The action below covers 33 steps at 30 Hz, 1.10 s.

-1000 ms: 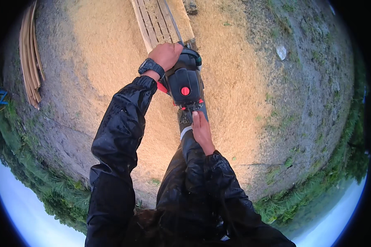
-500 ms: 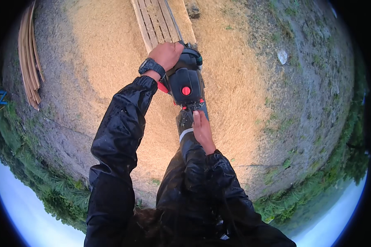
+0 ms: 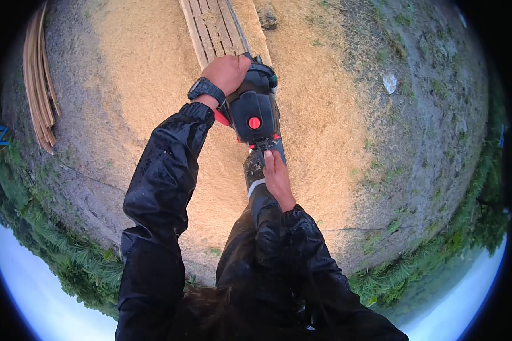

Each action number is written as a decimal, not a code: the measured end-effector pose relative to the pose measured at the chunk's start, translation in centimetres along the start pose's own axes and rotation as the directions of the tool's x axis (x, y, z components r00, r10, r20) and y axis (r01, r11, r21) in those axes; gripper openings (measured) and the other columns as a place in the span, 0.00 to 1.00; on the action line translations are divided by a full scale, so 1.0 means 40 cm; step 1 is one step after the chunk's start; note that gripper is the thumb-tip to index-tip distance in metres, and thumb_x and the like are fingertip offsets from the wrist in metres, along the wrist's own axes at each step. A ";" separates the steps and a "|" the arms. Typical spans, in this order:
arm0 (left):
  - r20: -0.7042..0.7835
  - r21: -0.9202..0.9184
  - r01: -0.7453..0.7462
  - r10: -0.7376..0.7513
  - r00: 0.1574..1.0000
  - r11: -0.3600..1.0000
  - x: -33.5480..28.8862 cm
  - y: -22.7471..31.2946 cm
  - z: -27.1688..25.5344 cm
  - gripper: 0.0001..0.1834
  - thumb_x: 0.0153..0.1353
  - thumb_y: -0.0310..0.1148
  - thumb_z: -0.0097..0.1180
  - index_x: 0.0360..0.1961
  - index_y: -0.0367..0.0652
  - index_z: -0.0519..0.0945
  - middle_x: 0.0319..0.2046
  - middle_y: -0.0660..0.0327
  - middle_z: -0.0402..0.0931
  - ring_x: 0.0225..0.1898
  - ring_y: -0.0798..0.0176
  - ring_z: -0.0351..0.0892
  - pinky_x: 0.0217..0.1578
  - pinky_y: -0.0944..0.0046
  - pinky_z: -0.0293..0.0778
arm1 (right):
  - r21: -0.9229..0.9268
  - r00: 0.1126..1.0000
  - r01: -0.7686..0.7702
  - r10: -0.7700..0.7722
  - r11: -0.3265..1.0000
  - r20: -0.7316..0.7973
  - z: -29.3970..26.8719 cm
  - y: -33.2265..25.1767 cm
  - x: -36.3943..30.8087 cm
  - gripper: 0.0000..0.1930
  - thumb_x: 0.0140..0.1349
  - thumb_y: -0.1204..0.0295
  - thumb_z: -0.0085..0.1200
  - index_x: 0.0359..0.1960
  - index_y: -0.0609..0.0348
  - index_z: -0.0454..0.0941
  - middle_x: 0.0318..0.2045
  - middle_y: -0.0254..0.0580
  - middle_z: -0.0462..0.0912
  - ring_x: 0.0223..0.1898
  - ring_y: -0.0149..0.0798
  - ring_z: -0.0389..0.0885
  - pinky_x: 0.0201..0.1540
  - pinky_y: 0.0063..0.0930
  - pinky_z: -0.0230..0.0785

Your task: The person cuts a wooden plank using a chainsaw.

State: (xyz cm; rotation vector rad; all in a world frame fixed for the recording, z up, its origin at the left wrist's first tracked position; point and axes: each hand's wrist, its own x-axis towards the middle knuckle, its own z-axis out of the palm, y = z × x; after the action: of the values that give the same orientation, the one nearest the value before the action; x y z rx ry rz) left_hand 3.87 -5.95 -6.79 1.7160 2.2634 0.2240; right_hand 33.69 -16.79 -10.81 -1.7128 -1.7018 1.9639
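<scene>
A black chainsaw (image 3: 257, 111) with a red round knob on its top cover is in front of me, over the near end of the timber. My left hand (image 3: 227, 74), with a black watch at the wrist, is closed round its front handle. The rear grip is in my right hand (image 3: 277, 176), whose thumb lies along the top; its fingers are mostly hidden underneath. Beyond the saw lies timber (image 3: 213, 28) cut lengthwise by several parallel slits. The chainsaw's bar is hard to make out along the timber's right side.
Pale sawdust (image 3: 148, 74) covers the ground around the timber. Long cut strips of wood (image 3: 38, 85) are piled at the far left. A dark block (image 3: 268, 20) lies right of the timber, and a whitish scrap (image 3: 389, 83) farther right. My boot (image 3: 253, 167) is just below the saw.
The chainsaw and both hands have shifted very slightly up and to the left, away from me. My grip on both handles is the same.
</scene>
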 end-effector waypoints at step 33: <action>-0.006 0.061 -0.124 0.125 0.992 0.990 0.207 -0.137 -0.122 0.10 0.67 0.35 0.45 0.35 0.39 0.74 0.28 0.41 0.79 0.32 0.34 0.80 0.31 0.40 0.76 | 0.005 0.999 -0.039 0.039 0.999 0.004 0.036 -0.206 0.165 0.26 0.77 0.48 0.37 0.55 0.58 0.74 0.41 0.68 0.83 0.47 0.71 0.80 0.50 0.54 0.70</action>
State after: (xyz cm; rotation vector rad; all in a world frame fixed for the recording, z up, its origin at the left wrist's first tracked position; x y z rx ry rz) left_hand -4.75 0.71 -4.91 1.8933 2.1930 0.1919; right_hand 25.25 -10.36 -9.75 -1.7545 -1.6761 1.9873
